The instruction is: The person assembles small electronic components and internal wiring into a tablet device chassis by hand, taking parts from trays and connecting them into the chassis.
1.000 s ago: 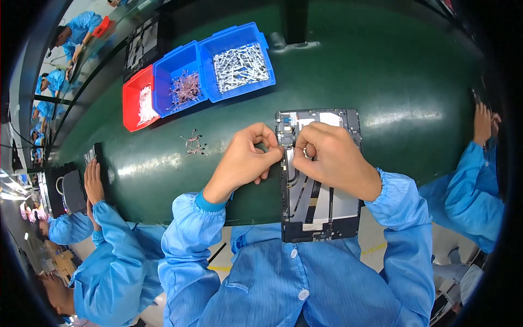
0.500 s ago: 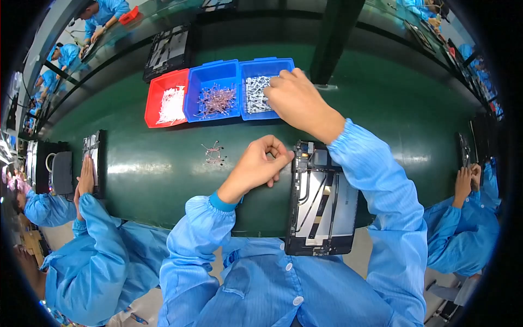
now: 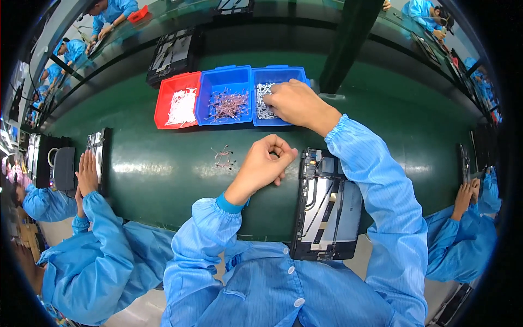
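My right hand [image 3: 301, 104] reaches into the right-hand blue bin [image 3: 280, 72], its fingertips curled down among small white-and-grey parts [image 3: 265, 103]; what is between them is hidden. My left hand [image 3: 266, 165] hovers over the bench with thumb and curled fingers nearly meeting. No thing can be made out in that pinch. Just right of it lies an opened tablet [image 3: 327, 207], its inside up, with black ribbon cables and a silver plate, overhanging the bench's near edge. A few loose small wired parts [image 3: 223, 157] lie left of my left hand.
The middle blue bin [image 3: 225, 73] holds reddish wired parts, and the red bin [image 3: 163, 98] white strips. Behind them sits a stack of opened tablets [image 3: 173, 53]. A dark post [image 3: 348, 49] rises behind the bins. Co-workers sit left and right along the green bench [image 3: 147, 185].
The whole view has shifted slightly, so bins and tablet appear further right and lower. My right hand has sunk deeper into the parts bin. My left hand keeps its pinched pose.
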Demonstrator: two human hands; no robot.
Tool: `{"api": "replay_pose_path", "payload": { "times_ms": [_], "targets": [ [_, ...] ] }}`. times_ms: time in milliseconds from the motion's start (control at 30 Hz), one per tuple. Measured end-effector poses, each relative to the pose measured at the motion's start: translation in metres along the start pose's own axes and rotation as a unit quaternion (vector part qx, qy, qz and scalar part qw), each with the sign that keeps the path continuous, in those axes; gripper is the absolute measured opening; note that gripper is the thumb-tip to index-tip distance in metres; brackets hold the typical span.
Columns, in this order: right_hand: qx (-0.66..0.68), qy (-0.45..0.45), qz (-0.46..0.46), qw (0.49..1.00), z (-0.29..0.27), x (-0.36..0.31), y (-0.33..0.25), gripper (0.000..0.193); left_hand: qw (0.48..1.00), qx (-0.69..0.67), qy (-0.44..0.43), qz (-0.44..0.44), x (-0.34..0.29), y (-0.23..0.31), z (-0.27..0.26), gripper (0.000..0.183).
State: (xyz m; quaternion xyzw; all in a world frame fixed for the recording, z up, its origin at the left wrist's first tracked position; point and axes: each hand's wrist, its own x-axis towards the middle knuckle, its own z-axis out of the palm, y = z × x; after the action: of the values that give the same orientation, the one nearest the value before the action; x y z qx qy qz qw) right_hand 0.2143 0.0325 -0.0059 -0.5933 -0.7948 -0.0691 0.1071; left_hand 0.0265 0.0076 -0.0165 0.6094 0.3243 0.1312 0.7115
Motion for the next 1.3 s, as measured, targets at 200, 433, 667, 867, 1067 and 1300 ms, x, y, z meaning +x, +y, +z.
{"api": "replay_pose_path", "payload": {
  "times_ms": [200,433,667,867,1067,1300],
  "targets": [
    [-0.007,-0.010,0.002,1.000,-0.004,-0.005,0.001,0.015,1.000,-0.007,0.007,0.011,0.002,-0.001,0.000,0.022],
    [0.293,0.133,0.067,0.944,-0.047,-0.038,-0.022,0.013,0.981,-0.098,0.114,0.120,-0.002,0.005,-0.004,0.023],
    [0.531,0.009,0.239,0.813,-0.066,-0.098,-0.058,0.018,0.985,-0.100,0.060,0.125,-0.016,0.014,0.002,0.023],
    [0.671,0.024,0.291,0.682,-0.056,-0.116,-0.067,0.019,0.992,-0.094,0.032,0.080,-0.014,0.009,0.007,0.024],
    [0.678,0.048,0.303,0.668,-0.052,-0.118,-0.069,0.018,0.988,-0.130,0.028,0.081,-0.015,0.008,0.010,0.025],
    [0.651,0.066,0.281,0.702,-0.052,-0.119,-0.074,0.015,0.981,-0.186,-0.019,0.055,-0.016,0.007,0.009,0.025]
  ]
}}
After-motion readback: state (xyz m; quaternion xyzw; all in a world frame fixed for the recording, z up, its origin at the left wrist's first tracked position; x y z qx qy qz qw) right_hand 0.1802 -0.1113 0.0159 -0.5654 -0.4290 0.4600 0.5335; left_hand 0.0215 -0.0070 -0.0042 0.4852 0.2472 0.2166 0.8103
